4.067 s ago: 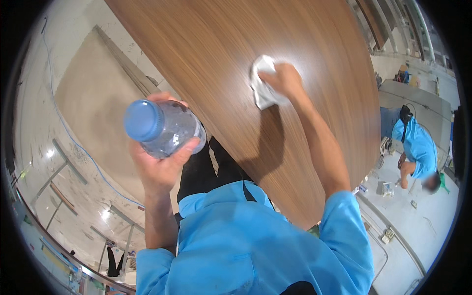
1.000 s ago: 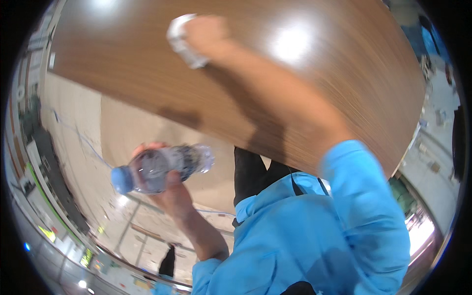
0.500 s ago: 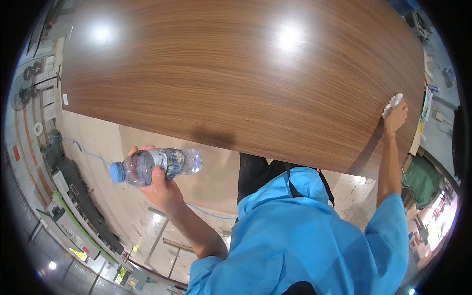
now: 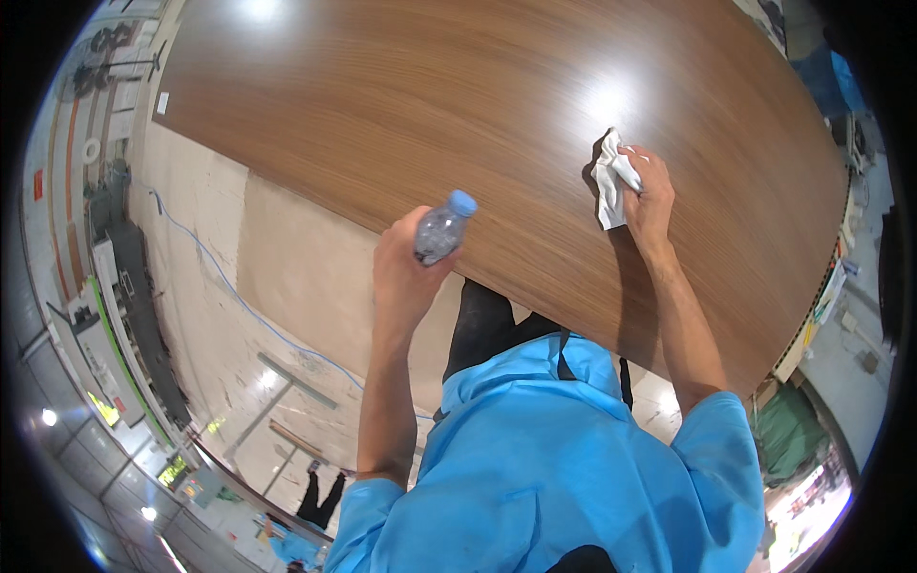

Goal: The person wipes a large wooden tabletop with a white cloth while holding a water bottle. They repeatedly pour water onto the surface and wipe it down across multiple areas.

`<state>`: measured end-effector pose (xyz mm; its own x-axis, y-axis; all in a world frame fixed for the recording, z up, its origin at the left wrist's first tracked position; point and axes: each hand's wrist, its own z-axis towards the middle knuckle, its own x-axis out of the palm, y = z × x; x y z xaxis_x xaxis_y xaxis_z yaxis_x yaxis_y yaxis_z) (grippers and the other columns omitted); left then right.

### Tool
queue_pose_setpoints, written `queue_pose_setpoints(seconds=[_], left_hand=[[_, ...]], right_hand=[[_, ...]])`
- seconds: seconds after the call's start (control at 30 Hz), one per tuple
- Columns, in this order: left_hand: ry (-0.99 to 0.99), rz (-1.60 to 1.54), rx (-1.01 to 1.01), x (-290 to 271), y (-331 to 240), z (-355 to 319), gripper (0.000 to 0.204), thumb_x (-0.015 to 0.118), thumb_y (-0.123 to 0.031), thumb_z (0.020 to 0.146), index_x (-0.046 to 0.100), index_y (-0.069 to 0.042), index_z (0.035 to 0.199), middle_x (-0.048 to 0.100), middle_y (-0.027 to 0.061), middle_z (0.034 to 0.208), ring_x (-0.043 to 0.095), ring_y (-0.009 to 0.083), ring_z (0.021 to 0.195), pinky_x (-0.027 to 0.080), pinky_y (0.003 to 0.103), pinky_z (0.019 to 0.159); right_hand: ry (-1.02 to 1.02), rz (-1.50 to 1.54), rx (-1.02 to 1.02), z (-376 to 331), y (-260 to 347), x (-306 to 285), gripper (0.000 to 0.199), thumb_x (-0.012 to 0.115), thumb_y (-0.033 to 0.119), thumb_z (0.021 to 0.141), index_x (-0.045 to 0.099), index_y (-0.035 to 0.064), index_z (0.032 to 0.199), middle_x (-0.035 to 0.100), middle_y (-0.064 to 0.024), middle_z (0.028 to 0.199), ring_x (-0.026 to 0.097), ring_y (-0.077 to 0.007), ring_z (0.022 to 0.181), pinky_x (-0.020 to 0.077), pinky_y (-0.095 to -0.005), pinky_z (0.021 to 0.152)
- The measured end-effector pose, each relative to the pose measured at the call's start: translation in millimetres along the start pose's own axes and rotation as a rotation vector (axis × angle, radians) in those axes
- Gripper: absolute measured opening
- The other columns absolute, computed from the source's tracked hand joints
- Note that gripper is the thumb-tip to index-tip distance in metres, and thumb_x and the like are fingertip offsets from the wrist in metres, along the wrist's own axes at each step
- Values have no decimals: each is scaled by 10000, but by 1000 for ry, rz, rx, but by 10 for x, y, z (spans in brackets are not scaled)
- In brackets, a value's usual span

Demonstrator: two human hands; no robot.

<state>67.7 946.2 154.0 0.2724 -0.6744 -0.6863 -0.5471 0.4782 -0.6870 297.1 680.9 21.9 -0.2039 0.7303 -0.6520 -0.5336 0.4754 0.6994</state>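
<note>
A clear plastic water bottle (image 4: 438,236) with a blue cap is wrapped in the fingers of my left hand (image 4: 405,260), near the front edge of the wood-grain board (image 4: 401,115). The bottle tilts with its cap up and to the right; its lower part is hidden by my hand. Out over the board, my right hand (image 4: 650,196) grips a crumpled white cloth (image 4: 611,181). Part of the cloth hangs from my fingers and appears to rest on the brown surface.
A small white label (image 4: 162,102) sits at the board's left corner. Blue cable (image 4: 229,282) runs across the floor at left. Green fabric (image 4: 791,435) is bundled beyond the right end. Another person (image 4: 320,501) stands in the distance at lower left.
My right hand has brought the white cloth left from the board's right end toward its middle. My left hand has moved right and up, turning the bottle from sideways to cap-up.
</note>
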Motion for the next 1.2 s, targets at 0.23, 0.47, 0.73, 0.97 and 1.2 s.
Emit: queue_pose_setpoints(seconds=[0.23,0.47,0.73,0.97,1.2], left_hand=[[-60,329,137,239,60,144,556,878,-133,707,655,-90,1215,689,113,1037,631,353,963,479,456,812],[-106,394,119,343,7,238,594,892,-146,689,653,-102,1232,684,97,1053,625,337,998,457,465,822],[-170,447,40,318,151,352,578,888,-159,700,658,-102,1227,690,95,1045,629,336,1009,467,465,831],[-239,460,-45,147,425,496,581,895,-126,698,661,-77,1228,681,95,1054,614,310,1016,433,444,862],[-266,422,-74,47,484,512,542,877,-154,739,656,-87,1230,698,102,1053,633,329,1014,471,464,872]], right_hand=[[70,-53,43,104,55,-119,470,726,-112,740,718,83,1168,668,-140,1215,632,-342,1118,513,-429,928],[139,-78,62,81,60,-241,451,736,-63,788,715,100,1208,645,-159,1278,616,-354,1174,497,-429,973],[154,-80,25,40,-31,-249,432,743,-66,805,724,91,1207,633,-182,1284,616,-356,1191,490,-416,992],[161,-111,49,3,-124,-212,385,744,-57,832,734,77,1193,630,-177,1291,631,-340,1172,498,-402,980],[248,-22,146,-4,126,-102,383,757,19,838,705,74,1213,573,-171,1335,606,-319,1176,542,-411,973]])
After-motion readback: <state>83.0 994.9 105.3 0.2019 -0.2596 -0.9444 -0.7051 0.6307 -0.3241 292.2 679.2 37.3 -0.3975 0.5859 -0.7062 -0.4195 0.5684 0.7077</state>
